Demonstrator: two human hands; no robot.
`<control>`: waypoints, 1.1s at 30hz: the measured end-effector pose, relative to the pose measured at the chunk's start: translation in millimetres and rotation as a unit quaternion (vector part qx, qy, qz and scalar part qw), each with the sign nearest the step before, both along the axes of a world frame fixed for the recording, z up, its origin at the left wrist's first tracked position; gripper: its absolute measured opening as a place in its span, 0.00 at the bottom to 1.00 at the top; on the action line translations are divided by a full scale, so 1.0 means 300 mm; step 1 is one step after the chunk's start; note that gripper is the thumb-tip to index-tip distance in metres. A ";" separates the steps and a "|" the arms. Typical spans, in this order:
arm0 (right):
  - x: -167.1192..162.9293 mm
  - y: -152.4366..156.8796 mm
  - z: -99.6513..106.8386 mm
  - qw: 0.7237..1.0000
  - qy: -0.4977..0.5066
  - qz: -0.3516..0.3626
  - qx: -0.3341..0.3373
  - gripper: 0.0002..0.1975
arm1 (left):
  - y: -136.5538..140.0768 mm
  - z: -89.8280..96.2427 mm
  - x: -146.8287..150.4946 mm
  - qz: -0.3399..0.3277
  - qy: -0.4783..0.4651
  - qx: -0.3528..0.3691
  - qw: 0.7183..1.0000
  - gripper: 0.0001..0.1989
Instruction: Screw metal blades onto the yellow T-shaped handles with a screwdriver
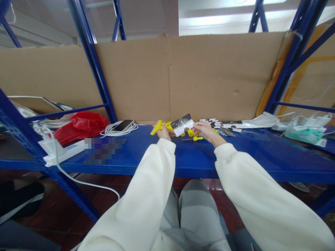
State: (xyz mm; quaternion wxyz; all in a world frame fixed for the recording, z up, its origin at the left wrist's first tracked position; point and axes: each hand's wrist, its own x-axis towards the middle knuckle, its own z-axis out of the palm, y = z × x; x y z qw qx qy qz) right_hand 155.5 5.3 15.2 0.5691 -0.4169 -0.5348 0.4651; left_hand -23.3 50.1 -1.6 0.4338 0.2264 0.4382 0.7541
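Note:
My left hand point(164, 132) is closed around a yellow plastic tool point(157, 128) whose broad end sticks out to the left; its exact kind is unclear. My right hand point(205, 131) pinches the right edge of a flat black-and-white printed packet point(183, 124), tilted up in front of me. The packet's left end overlaps the yellow piece by my left hand. Beneath the packet lie more yellow parts point(190, 132), partly covered. Close by, a thin dark-shafted tool with a yellow handle point(198, 138) rests on the blue shelf point(157, 164).
Beyond my right hand are stacked black-and-white packets point(211, 122), flat metal pieces point(227, 132) and a white plastic bag point(259, 121). To the left lie a phone point(123, 125) on a coiled white cable point(132, 128), a red bag point(81, 126) and a power strip point(72, 150). Cardboard point(209, 76) walls the back.

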 end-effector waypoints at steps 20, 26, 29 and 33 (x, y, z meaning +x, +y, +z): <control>-0.009 -0.003 -0.016 0.996 -0.088 0.003 -0.016 0.10 | 0.014 -0.033 0.021 -0.220 0.052 0.127 0.966 0.08; -0.010 0.007 -0.023 0.997 -0.072 -0.016 -0.011 0.09 | -0.015 -0.011 0.022 -0.262 0.084 0.128 0.953 0.05; -0.013 0.010 -0.022 0.998 -0.061 -0.035 -0.009 0.08 | -0.030 0.000 0.030 -0.264 0.063 0.127 0.954 0.06; -0.014 0.009 -0.016 0.997 -0.056 -0.047 -0.005 0.09 | -0.047 0.016 0.045 -0.256 0.025 0.114 0.960 0.07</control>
